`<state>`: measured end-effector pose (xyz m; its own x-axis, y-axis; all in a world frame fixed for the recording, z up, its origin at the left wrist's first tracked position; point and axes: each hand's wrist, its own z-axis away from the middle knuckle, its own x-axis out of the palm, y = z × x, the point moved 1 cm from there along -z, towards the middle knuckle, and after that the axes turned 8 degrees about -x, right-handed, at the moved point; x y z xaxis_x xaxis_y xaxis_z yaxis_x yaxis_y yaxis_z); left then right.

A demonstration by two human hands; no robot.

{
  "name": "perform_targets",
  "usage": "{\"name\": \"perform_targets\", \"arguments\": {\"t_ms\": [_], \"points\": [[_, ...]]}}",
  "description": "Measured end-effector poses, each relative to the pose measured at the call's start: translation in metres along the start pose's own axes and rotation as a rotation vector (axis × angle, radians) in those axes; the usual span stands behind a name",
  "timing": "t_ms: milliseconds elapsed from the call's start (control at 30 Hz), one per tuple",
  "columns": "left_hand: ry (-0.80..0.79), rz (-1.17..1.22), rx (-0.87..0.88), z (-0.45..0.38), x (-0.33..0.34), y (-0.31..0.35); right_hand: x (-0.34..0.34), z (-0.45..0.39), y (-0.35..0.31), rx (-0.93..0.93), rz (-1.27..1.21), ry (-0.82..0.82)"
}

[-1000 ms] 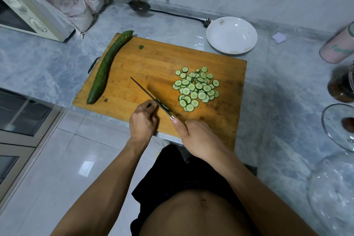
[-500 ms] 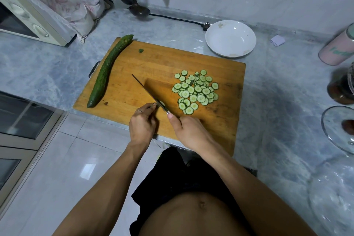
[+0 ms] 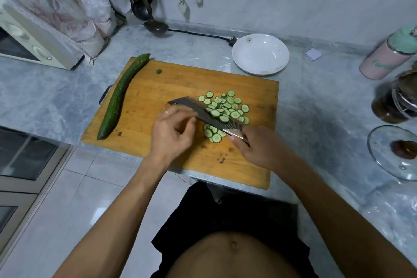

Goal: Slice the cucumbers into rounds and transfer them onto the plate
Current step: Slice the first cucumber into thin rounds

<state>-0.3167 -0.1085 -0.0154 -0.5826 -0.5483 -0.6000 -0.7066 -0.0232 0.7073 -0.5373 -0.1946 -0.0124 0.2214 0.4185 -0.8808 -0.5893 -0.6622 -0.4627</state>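
Cucumber rounds (image 3: 225,109) on knife (image 3: 203,113) in right hand (image 3: 259,149); left hand (image 3: 171,133) alongside

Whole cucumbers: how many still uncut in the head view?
1. The whole cucumber lies along the left edge of the cutting board, its far tip overhanging the counter. None appear hidden.

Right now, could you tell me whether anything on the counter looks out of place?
Little stands out. A small green cucumber scrap lies apart on the cutting board, far from the slices, and the white plate carries a few specks.
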Motion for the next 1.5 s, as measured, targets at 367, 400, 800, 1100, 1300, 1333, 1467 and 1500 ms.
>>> {"name": "perform_targets", "arguments": {"t_ms": [367,400,800,1100,1300,1333,1467,1500], "points": [[-0.953,-0.327,-0.122,-0.05,0.05,0.022,-0.011,0.011,-0.006,-0.117,0.249,-0.053],[-0.962,-0.317,-0.14,-0.053,0.052,0.021,-0.011,0.013,-0.006,-0.114,0.241,-0.053],[-0.918,-0.325,-0.188,-0.063,0.057,0.019,-0.012,0.022,0.007,-0.116,0.198,-0.012],[-0.266,0.037,-0.225,-0.062,0.019,0.028,-0.003,0.035,0.02,0.063,-0.186,0.019],[-0.101,0.023,-0.415,-0.016,-0.005,-0.024,0.005,0.026,0.007,0.205,-0.484,0.13],[-0.148,-0.055,-0.455,-0.007,-0.005,-0.039,0.006,0.022,0.004,0.204,-0.502,0.14],[-0.323,-0.267,-0.46,0.012,-0.008,-0.076,0.008,0.005,-0.009,0.204,-0.579,0.135],[-0.347,-0.293,-0.462,0.013,-0.008,-0.079,0.009,0.0,-0.013,0.2,-0.589,0.13]]}}
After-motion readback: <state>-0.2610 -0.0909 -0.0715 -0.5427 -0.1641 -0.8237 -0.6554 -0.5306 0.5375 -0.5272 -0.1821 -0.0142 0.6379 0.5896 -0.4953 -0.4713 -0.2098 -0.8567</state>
